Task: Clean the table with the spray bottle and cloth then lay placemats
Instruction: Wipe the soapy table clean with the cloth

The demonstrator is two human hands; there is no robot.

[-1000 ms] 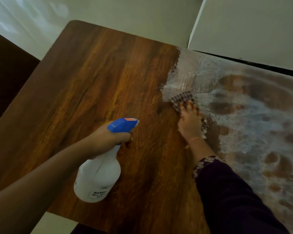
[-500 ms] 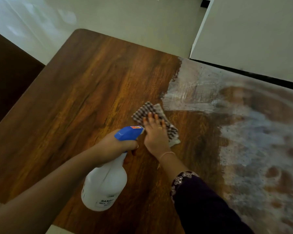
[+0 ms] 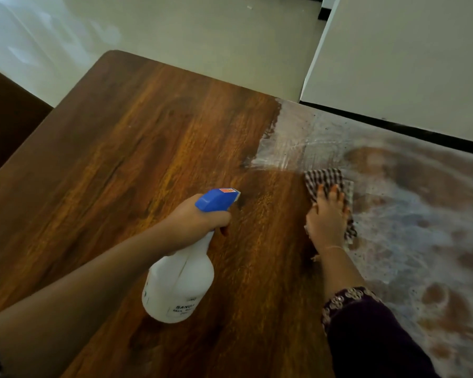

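Both hands are busy over the bench [image 3: 120, 159]. Nearest me, the left hand [image 3: 200, 219] is curled round the neck of the bottle [image 3: 179, 285], fingers tucked under the blue trigger head [image 3: 216, 200]. The white body hangs tilted low over dry wood, and I cannot tell whether it touches. The nozzle points toward the far side.

It looks like stiff plastic that would be slick if wet. I cannot see how full it is, so I can't judge its weight. The neck under the trigger seems the sure place to hold it.

A little farther on and to the right, past a dark sleeve [image 3: 366, 336], the right hand [image 3: 328, 216] lies flat with fingers straight and spread, pressing the cloth [image 3: 325, 178] onto the bench. The checked cloth sticks out beyond the fingertips and along the hand's right side. It is soft and limp, and probably damp. I judge it moves best under a flat palm and would bunch if pinched.

The cloth sits at the edge of a pale soapy film [image 3: 421, 214] covering the bench's right part, well apart from the bottle. I see no placemats. Beyond the bench is pale floor [image 3: 202, 36].
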